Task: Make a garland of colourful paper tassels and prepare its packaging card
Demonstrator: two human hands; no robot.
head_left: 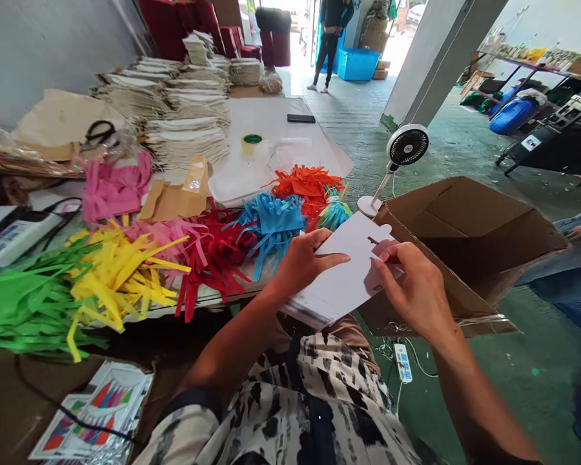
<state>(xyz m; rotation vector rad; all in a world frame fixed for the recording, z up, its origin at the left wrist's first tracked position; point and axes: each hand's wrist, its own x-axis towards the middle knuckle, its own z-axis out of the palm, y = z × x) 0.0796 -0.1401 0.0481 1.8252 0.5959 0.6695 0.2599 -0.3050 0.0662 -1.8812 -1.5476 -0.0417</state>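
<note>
My left hand (297,266) grips white cards (336,278) above my lap, its thumb lying across the top one. The top card is blank, with a rounded tab and a small dark slot at its far end. At that card's right edge, the thumb and fingers of my right hand (416,290) are closed in a pinch on it. More card edges show stacked underneath. Just beyond the cards lie fringed paper bundles: blue (274,216), orange-red (310,187) and a mixed blue-green one (335,210).
Dark red (215,248), yellow (119,271), green (24,300) and pink (116,187) fringes line the table's front. Behind are paper stacks (188,139), tape (252,143) and a phone (301,118). A small fan (407,147) and an open carton (445,258) stand right. Another person (330,39) stands far back.
</note>
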